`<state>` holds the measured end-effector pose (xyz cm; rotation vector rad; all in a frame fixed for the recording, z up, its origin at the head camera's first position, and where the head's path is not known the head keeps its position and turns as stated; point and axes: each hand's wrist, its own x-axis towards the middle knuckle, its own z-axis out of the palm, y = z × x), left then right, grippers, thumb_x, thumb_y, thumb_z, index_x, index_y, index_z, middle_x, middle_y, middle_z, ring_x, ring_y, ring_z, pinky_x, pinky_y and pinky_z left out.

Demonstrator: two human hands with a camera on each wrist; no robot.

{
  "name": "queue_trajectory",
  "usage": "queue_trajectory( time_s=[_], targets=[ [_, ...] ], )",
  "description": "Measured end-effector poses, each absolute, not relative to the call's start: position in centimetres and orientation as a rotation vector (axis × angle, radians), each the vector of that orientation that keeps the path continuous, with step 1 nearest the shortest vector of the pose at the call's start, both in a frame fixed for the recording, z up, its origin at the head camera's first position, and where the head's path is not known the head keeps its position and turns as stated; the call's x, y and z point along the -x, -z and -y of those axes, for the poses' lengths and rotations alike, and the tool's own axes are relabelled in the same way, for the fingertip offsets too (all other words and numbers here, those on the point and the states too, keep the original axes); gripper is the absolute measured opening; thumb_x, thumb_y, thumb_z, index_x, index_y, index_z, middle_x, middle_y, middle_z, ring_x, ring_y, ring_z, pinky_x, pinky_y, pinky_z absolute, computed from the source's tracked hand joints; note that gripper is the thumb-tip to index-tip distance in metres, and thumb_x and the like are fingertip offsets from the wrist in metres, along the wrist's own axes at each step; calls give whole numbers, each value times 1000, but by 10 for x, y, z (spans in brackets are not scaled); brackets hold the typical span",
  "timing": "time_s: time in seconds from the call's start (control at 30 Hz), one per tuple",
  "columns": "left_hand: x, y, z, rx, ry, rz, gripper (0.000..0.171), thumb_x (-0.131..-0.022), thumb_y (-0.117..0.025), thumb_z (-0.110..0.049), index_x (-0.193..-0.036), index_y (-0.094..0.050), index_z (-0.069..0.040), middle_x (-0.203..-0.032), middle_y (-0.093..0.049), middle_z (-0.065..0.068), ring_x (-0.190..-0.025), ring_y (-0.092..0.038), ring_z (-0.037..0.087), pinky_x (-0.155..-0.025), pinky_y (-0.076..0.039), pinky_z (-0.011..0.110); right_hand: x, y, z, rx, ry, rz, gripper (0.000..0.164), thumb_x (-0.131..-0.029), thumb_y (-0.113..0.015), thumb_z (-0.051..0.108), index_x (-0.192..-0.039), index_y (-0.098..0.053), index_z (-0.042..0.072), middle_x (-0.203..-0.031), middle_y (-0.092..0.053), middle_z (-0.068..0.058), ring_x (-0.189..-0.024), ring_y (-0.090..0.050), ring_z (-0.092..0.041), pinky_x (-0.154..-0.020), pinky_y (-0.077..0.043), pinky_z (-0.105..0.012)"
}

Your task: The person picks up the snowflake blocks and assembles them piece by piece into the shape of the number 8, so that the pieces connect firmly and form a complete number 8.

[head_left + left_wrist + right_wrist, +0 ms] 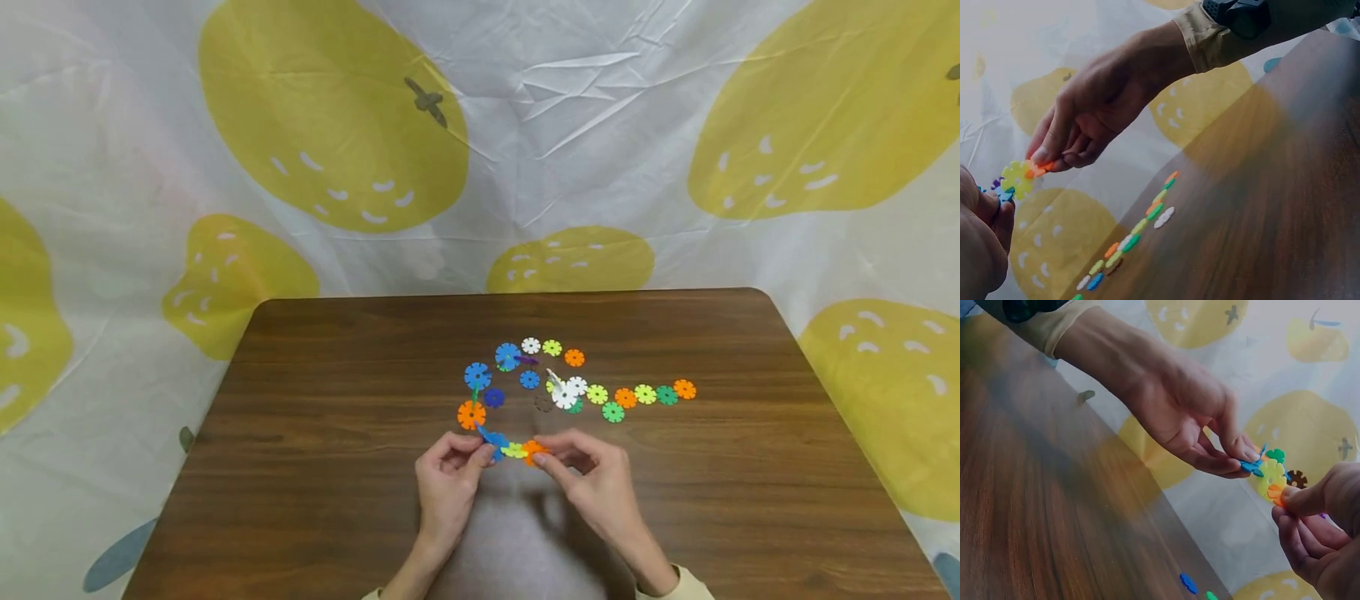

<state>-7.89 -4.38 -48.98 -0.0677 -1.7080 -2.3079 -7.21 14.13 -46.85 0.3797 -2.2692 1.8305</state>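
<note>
In the head view my left hand point(447, 483) pinches a blue notched snowflake disc point(496, 439) between thumb and fingers. Opposite it, my right hand point(600, 479) pinches an orange snowflake disc point(533, 450). A yellow snowflake disc point(514, 451) is slotted between these two, showing flat on in the right wrist view. From the blue disc the joined chain curves away past a larger orange disc point(471, 415), a blue disc point(477, 376) and another blue disc point(507, 357). Both wrist views show the held end raised above the table.
Loose discs lie on the brown wooden table point(315, 467). A row runs right from a white disc point(577, 386) to an orange disc point(685, 389). A dark blue disc point(494, 397) lies near the chain. Behind the table hangs a fruit-patterned cloth point(585, 167).
</note>
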Motion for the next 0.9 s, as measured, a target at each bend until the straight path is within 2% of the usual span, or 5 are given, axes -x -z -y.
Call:
queue_trajectory(
  time_s=[0.13,0.23,0.43,0.7,0.9],
  targets=[
    [81,487,44,64,2295,1741,12,-78,-74,19,-84,-63,19,-81,-72,18,-65,-70,10,-61,-62,23,72,472,-141,-350,-1915,2230,15,-81,-79,-7,-94,-76,-1,-95,-77,-19,-71,-73,-11,-67,-63,-26],
    [83,486,44,36,2320,1743,14,-81,-73,16,-91,-64,19,-84,-72,13,-67,-69,10,-64,-62,23,72,475,-138,-307,-1981,2198,16,-81,-78,-9,-97,-75,-5,-95,-75,-23,-74,-74,-10,-69,-63,-28],
    [80,490,39,12,2436,1723,28,-89,-68,11,-110,-53,21,-95,-68,4,-82,-70,10,-77,-63,25,72,480,-127,-242,-2052,2087,21,-82,-75,-11,-103,-72,-11,-95,-74,-25,-76,-75,-10,-69,-63,-30],
    [76,490,33,79,2355,1914,47,-78,-77,14,-117,-52,9,-100,-66,29,-82,-68,10,-74,-61,21,71,484,-124,-244,-1958,2097,19,-82,-76,-10,-101,-76,-8,-95,-76,-24,-75,-74,-9,-68,-63,-26],
    [75,489,32,58,2341,1936,48,-78,-77,14,-119,-53,7,-94,-66,32,-75,-67,8,-71,-62,22,71,485,-124,-289,-1848,2133,20,-82,-78,-7,-102,-78,-2,-95,-78,-16,-81,-73,-5,-73,-61,-21]
  ],
)
